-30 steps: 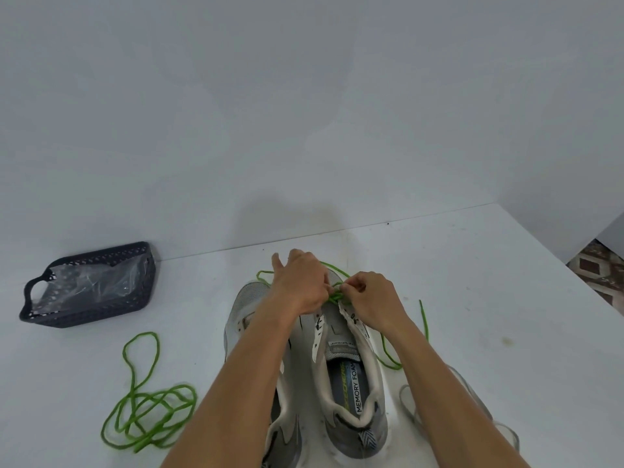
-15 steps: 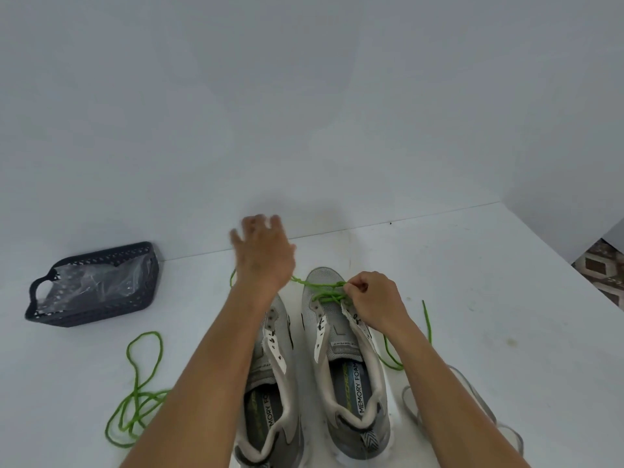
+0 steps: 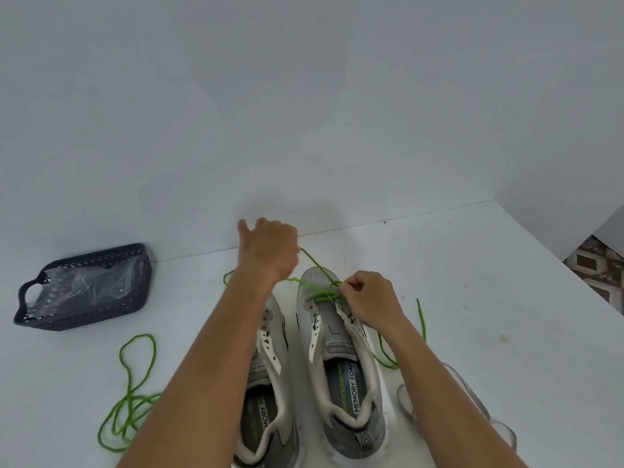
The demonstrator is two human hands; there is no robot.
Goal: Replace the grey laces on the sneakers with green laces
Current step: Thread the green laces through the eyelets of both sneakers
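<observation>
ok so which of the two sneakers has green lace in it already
The right sneaker: green lace crosses its eyelets near the toe, held by both hands. The left sneaker beside it shows bare eyelets.

grey sneakers (image 3: 341, 359) side by side, green lace (image 3: 320, 292) half-threaded, grey laces (image 3: 472, 400) discarded

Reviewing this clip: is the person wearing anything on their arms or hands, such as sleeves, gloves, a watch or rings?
Nothing is worn that shows. Both forearms are bare up to the bottom edge of the picture, with no sleeve in view. The left hand and the right hand have no gloves, and neither wrist carries a watch or band. No rings are visible.
</observation>
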